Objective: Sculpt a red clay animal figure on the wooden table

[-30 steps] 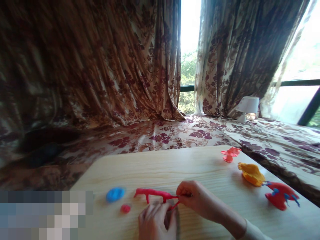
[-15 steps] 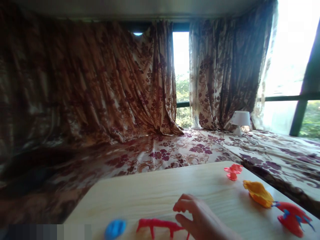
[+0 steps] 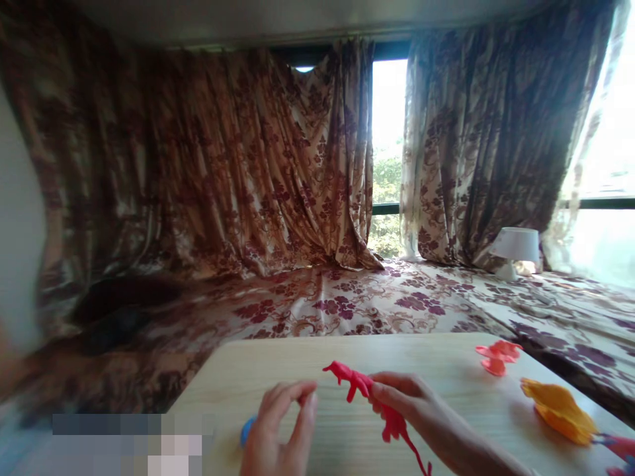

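Observation:
A red modelling-clay animal figure [image 3: 354, 382] with short legs and a long thin tail is held above the table. My right hand [image 3: 404, 403] is closed around its middle, between thumb and fingers. Left of it, apart from the figure, is my left hand [image 3: 285, 423]. Its thumb and index fingertips come together in a pinch, and whatever may be between them is too small to make out. Partly hidden behind the left hand is a blue clay lump [image 3: 246, 431].
On the right of the pale wooden table [image 3: 278, 354] stand a coral-pink clay shape [image 3: 499, 357], a yellow-orange clay shape [image 3: 560, 413] and a red-and-blue clay piece [image 3: 622, 449], cut by the frame edge. Farther back, a white lamp [image 3: 518, 244] sits on flowered cloth.
My right hand has taken hold of the red figure and lifted it off the table. My left hand has come into view. The whole scene has shifted right as the camera turned left.

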Tool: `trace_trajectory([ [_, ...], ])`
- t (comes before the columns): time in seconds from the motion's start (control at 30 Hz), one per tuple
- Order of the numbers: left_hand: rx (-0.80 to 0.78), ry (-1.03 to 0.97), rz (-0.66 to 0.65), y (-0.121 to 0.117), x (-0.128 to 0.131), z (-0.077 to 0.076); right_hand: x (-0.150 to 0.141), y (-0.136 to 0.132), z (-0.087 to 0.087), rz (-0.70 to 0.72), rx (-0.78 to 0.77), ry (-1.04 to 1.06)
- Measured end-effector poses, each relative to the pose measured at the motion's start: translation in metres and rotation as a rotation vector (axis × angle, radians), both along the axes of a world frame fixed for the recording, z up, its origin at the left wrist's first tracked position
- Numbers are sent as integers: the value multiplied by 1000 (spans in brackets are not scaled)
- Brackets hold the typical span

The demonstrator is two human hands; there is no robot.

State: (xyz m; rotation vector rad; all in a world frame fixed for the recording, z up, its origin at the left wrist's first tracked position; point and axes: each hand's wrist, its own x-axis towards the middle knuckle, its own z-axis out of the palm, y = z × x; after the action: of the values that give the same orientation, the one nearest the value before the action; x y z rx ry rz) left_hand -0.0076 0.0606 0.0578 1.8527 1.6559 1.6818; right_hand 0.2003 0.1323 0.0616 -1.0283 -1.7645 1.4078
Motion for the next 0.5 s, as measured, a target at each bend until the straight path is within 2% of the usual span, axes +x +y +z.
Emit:
trace_trajectory([
  [0.07,-83,-134,-21,23,11,11,6,-1,-6,-33,-146,203],
  [0.13,-145,-221,-84,40,26,13,8,0,-16,-60,-218,371],
  [0.2,-178,-264,-148,48,38,6,8,1,-26,-94,-274,513],
  [0.3,-149,-277,-192,49,49,-11,8,2,-35,-126,-333,641],
  [0.4,-82,-223,-170,44,54,-26,6,-1,-36,-132,-367,658],
  [0.5,5,-133,-151,41,56,-32,4,-5,-38,-91,-395,633],
])
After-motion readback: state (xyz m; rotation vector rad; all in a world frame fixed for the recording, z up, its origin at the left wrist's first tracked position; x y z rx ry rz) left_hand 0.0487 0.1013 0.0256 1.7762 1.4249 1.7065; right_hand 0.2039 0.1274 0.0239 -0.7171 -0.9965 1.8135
